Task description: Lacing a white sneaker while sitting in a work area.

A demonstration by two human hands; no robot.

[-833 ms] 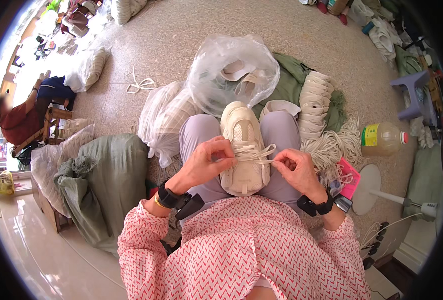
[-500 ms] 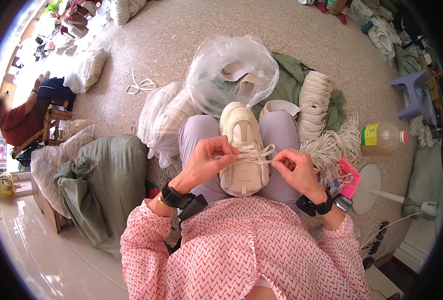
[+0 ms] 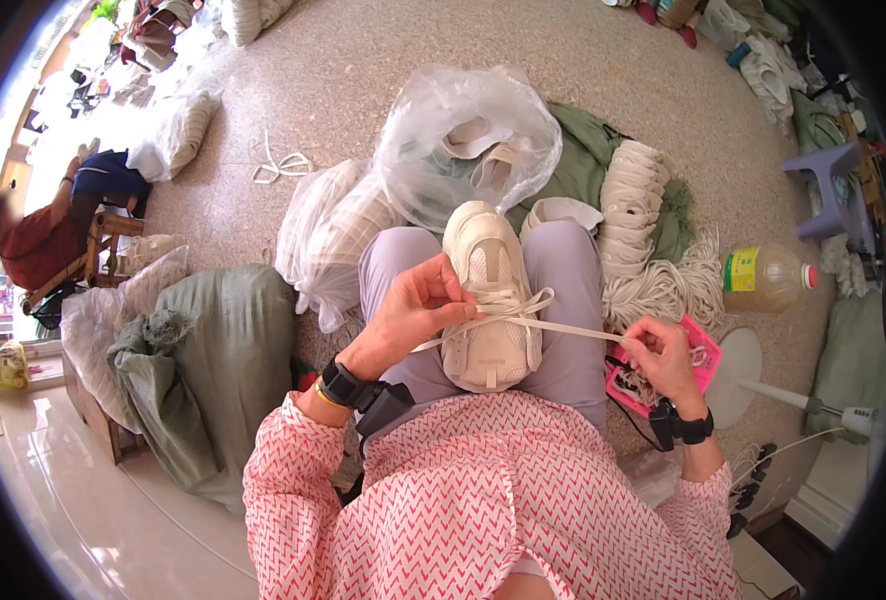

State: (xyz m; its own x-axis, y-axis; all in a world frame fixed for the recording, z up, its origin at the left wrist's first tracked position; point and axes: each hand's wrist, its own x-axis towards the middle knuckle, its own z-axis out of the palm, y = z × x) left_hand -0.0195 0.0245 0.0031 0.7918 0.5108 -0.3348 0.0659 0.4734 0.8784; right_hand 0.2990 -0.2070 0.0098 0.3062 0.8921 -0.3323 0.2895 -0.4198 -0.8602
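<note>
A cream sneaker (image 3: 490,355) rests across my lap, its toe pointing away from me. Off-white shoelace (image 3: 575,329) runs through its upper part, with a loop standing out at the right of the lacing. My left hand (image 3: 425,305) pinches the lace close to the left side of the shoe; a loose end hangs below those fingers. Out to the right, my right hand (image 3: 660,355) is closed on a stretch of lace and holds it taut, above a pink tray (image 3: 707,362) with small items in it.
A clear plastic bag (image 3: 413,110) with shoe parts lies ahead, beside stacked cream shoe uppers (image 3: 631,195). Bundled laces (image 3: 663,295) and a large plastic bottle (image 3: 763,278) are to the right. A green sack (image 3: 233,370) stands left; another person (image 3: 38,235) sits beyond it.
My right hand has moved right and slightly down, drawing the lace out into a long straight line. My left hand stays pinched near the lacing.
</note>
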